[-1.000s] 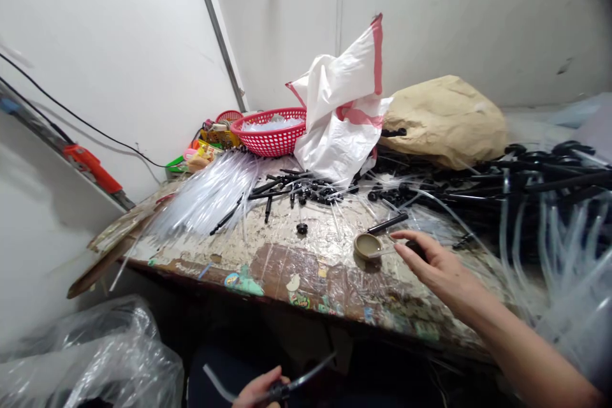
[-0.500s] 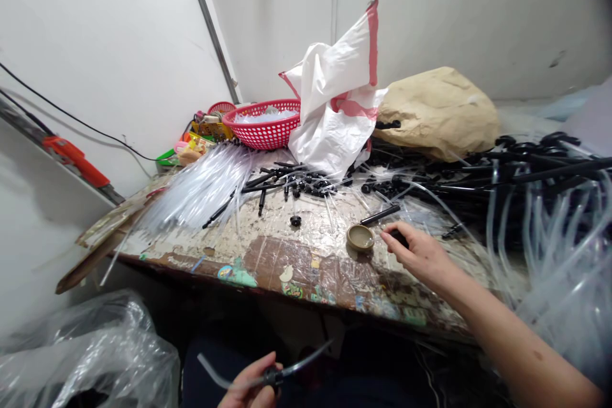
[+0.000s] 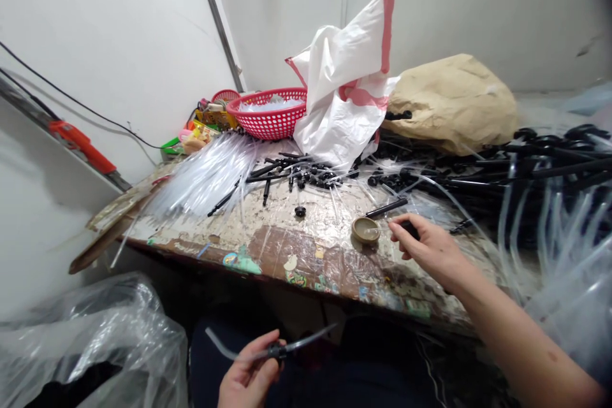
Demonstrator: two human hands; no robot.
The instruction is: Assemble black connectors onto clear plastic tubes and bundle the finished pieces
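Note:
My left hand (image 3: 251,370) is low in front of the table edge, closed in a pinch around a black fitting (image 3: 276,351). A clear flexible tube (image 3: 313,336) sticks out of the fitting on both sides. Over the table, my right hand (image 3: 425,245) pinches a black part (image 3: 410,228) mostly covered by the fingers. A thin clear piece seems to reach from its fingertips over the rim of a small brown bowl (image 3: 366,230). Just behind the bowl lies a black tube (image 3: 386,207). A round black cap (image 3: 299,211) sits to the left.
Clear tubes (image 3: 205,172) lie in a bundle at left. Behind stand a red basket (image 3: 268,121), a white sack (image 3: 342,95) and a brown paper bag (image 3: 449,102). Black parts (image 3: 315,175) are scattered mid-table; more tubes (image 3: 564,229) hang at right. Clear plastic wrapping (image 3: 119,331) bulges at lower left.
The whole view has shifted slightly. My left hand has risen a little with the black fitting and tube. My right hand stays beside the bowl, its pinch unchanged.

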